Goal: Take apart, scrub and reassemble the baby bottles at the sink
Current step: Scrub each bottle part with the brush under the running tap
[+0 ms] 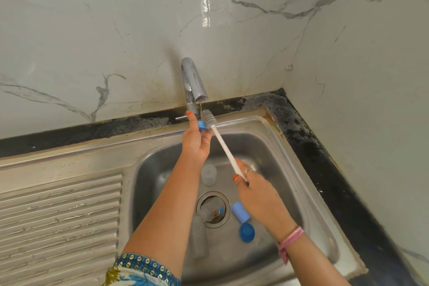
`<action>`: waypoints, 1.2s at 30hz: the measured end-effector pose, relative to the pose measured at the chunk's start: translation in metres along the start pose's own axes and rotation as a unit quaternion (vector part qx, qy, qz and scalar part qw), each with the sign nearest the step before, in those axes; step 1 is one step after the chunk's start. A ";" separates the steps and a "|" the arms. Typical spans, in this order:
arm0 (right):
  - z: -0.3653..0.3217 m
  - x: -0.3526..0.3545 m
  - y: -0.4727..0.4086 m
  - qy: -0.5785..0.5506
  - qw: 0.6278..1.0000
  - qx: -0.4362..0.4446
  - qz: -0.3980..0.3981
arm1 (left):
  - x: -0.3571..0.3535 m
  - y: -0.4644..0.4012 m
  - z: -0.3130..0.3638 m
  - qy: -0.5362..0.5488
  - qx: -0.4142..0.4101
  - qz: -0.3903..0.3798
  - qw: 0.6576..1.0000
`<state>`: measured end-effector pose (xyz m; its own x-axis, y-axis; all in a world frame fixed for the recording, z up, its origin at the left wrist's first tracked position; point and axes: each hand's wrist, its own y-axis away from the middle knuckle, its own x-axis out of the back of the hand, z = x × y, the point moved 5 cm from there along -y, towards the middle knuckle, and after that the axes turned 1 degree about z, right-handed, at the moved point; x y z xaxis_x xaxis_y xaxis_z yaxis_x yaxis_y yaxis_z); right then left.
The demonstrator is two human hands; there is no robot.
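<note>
Right under the tap [193,83], the left hand [196,140] holds a small blue bottle ring [201,125] up in its fingers, where a thin stream of water runs down. Just beside the ring is the grey bristle end of the bottle brush [226,147]. The right hand [254,187], a bit farther from the tap, grips the long white handle of the brush. Below the tap, in the metal sink [301,160], a clear bottle [209,174] stands near the drain [213,209]. Another clear bottle part lies over the drain. A light blue cap [240,212] and a dark blue ring [246,232] lie just beside the drain, on the side away from the tap.
</note>
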<state>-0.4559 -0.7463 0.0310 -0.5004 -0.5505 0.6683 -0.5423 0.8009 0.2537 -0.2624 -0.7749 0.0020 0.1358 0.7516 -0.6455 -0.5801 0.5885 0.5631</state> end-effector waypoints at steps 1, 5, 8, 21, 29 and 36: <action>0.002 0.001 -0.004 -0.006 1.000 -0.008 0.003 | 0.000 0.000 0.000 -0.008 -0.005 0.001 1.000; -0.002 -0.005 0.008 -0.003 1.000 0.016 -0.001 | -0.004 -0.001 0.006 -0.006 -0.018 -0.003 1.000; 0.000 -0.006 0.011 -0.009 1.000 0.028 -0.003 | -0.002 -0.002 0.006 -0.004 -0.011 0.003 1.000; 0.003 -0.014 -0.001 -0.072 0.997 -0.008 -0.030 | 0.013 -0.001 -0.005 0.059 0.009 0.003 0.998; 0.002 0.007 -0.020 -0.066 0.997 -0.006 -0.029 | 0.013 0.001 0.004 -0.098 0.050 -0.064 0.992; 0.010 -0.011 0.001 0.001 1.000 0.006 0.002 | 0.012 -0.003 0.004 -0.053 0.018 -0.005 0.998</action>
<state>-0.4574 -0.7422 0.0169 -0.5006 -0.5465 0.6713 -0.5481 0.8004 0.2429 -0.2560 -0.7664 -0.0052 0.2271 0.7716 -0.5942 -0.5486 0.6055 0.5766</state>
